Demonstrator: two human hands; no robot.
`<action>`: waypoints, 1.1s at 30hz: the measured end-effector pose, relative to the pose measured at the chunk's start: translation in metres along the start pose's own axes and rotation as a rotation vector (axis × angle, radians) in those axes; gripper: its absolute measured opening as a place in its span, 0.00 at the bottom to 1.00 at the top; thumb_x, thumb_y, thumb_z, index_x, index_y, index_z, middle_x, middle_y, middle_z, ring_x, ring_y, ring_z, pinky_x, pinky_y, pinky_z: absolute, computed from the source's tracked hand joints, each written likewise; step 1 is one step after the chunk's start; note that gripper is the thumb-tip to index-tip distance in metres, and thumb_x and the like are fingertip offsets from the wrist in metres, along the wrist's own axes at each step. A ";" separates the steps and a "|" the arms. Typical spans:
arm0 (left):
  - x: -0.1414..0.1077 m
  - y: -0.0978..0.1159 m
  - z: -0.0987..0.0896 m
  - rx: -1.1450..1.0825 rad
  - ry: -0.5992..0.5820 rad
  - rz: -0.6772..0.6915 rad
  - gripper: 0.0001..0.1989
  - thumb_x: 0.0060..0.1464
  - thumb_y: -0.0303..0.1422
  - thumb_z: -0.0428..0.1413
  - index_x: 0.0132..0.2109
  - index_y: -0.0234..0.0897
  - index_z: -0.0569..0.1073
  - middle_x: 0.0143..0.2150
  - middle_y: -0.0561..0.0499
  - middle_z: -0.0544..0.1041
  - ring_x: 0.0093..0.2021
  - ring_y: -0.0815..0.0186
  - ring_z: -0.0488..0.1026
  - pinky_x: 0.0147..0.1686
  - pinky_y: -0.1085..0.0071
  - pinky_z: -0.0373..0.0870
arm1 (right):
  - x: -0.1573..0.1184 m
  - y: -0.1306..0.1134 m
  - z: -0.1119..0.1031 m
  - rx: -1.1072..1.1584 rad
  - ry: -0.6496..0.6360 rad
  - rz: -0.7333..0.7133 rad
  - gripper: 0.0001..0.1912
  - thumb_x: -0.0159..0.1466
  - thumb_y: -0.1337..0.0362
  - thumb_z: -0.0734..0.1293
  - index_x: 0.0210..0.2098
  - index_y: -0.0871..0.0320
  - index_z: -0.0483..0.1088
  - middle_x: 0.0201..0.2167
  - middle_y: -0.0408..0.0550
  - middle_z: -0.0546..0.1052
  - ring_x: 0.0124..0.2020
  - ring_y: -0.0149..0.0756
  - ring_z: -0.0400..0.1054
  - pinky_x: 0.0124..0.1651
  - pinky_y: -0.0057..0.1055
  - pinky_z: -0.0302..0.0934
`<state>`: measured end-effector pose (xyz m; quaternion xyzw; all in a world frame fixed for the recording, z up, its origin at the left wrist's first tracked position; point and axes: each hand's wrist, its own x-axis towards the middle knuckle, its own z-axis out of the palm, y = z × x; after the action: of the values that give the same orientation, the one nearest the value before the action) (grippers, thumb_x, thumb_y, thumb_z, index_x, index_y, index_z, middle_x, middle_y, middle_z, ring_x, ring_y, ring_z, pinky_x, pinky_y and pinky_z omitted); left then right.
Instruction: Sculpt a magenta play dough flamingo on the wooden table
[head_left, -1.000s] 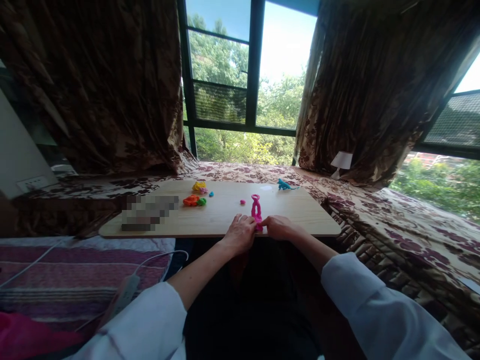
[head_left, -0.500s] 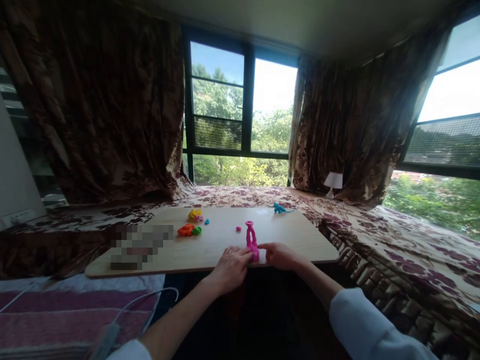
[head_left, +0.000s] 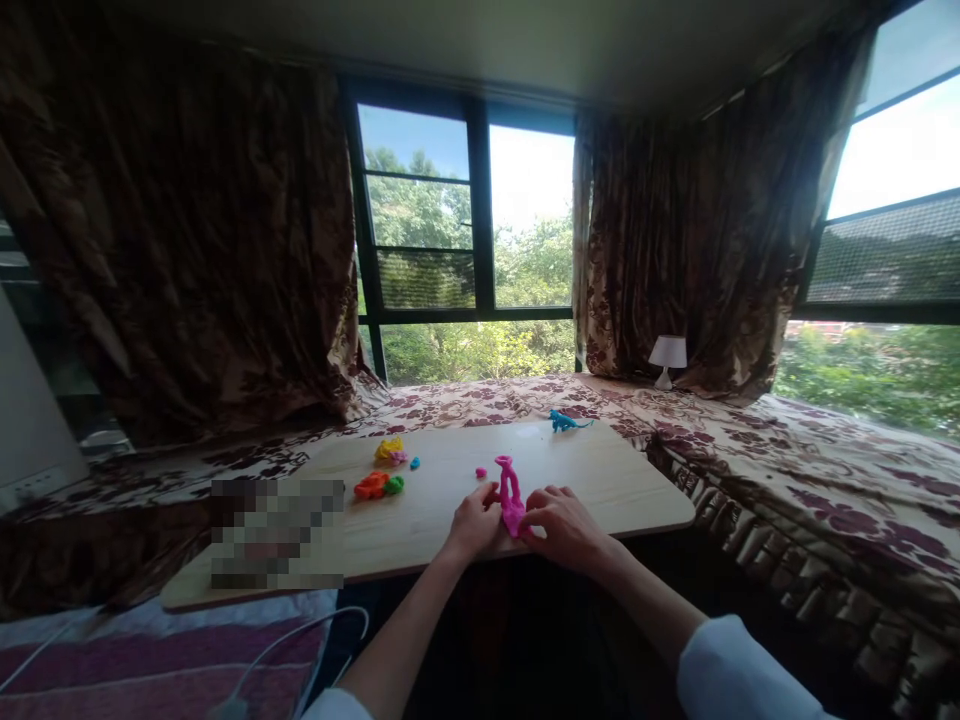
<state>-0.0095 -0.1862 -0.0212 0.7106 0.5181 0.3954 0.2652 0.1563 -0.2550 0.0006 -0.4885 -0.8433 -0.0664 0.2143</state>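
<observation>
A bright pink modelling clay figure [head_left: 513, 505] stands near the front edge of the light wooden board [head_left: 420, 540], two upright strands joined by a loop at its top and a wider lump at its base. My left hand [head_left: 474, 522] is closed at the left side of the base, its fingers bent against the clay. From the right, my right hand [head_left: 566, 525] presses curled fingers and thumb on the base. A small pink clay bit [head_left: 481, 473] lies just beyond my left hand.
On the board's left lie orange clay [head_left: 370, 487], green clay [head_left: 393, 485], yellow clay [head_left: 390, 451] and a small blue piece [head_left: 415, 463]. A blue animal figure [head_left: 568, 421] is at the far edge. A white lamp [head_left: 666, 358] stands on the floral cover behind.
My right hand has gone from a pointing finger at the base to curled fingers on it. My left fingers have bent from lying flatter. The view has tilted slightly.
</observation>
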 end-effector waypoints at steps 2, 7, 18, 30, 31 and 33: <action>-0.006 0.005 0.004 0.080 0.012 0.027 0.11 0.47 0.31 0.52 0.39 0.39 0.72 0.36 0.51 0.77 0.37 0.67 0.71 0.38 0.74 0.64 | 0.006 0.012 -0.006 -0.041 -0.029 0.011 0.09 0.57 0.58 0.63 0.31 0.52 0.74 0.35 0.46 0.73 0.38 0.36 0.63 0.43 0.32 0.49; -0.015 0.004 0.012 0.238 0.115 0.098 0.08 0.50 0.36 0.51 0.35 0.39 0.70 0.33 0.52 0.75 0.33 0.68 0.70 0.35 0.72 0.62 | 0.009 0.027 -0.008 -0.024 -0.081 0.165 0.11 0.58 0.57 0.62 0.33 0.55 0.74 0.33 0.48 0.74 0.36 0.36 0.65 0.39 0.30 0.51; -0.005 0.023 0.037 0.362 0.083 0.151 0.10 0.52 0.39 0.49 0.38 0.41 0.71 0.34 0.52 0.75 0.36 0.65 0.70 0.37 0.68 0.61 | 0.010 0.069 0.003 0.050 -0.018 0.297 0.13 0.55 0.68 0.61 0.39 0.57 0.71 0.37 0.49 0.74 0.40 0.36 0.65 0.42 0.28 0.54; -0.023 0.029 0.045 0.608 -0.001 0.394 0.12 0.56 0.35 0.43 0.41 0.41 0.71 0.43 0.49 0.69 0.44 0.62 0.63 0.41 0.65 0.59 | -0.007 0.079 -0.002 0.041 -0.057 0.293 0.16 0.53 0.74 0.58 0.32 0.56 0.76 0.38 0.47 0.74 0.42 0.34 0.64 0.43 0.25 0.54; -0.024 0.030 0.045 0.616 -0.005 0.394 0.12 0.56 0.35 0.44 0.41 0.41 0.70 0.43 0.48 0.69 0.44 0.61 0.63 0.41 0.64 0.59 | -0.008 0.076 -0.001 0.037 -0.076 0.303 0.15 0.53 0.74 0.59 0.31 0.57 0.75 0.38 0.48 0.73 0.41 0.34 0.64 0.42 0.25 0.54; -0.024 0.031 0.045 0.627 -0.011 0.394 0.12 0.56 0.35 0.44 0.42 0.41 0.70 0.44 0.48 0.69 0.44 0.61 0.63 0.41 0.64 0.59 | -0.010 0.074 -0.001 0.031 -0.096 0.317 0.15 0.54 0.72 0.59 0.33 0.57 0.75 0.40 0.49 0.73 0.42 0.35 0.64 0.42 0.25 0.54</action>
<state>0.0411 -0.2173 -0.0286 0.8455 0.4659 0.2570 -0.0440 0.2238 -0.2251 -0.0104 -0.6148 -0.7657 0.0045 0.1891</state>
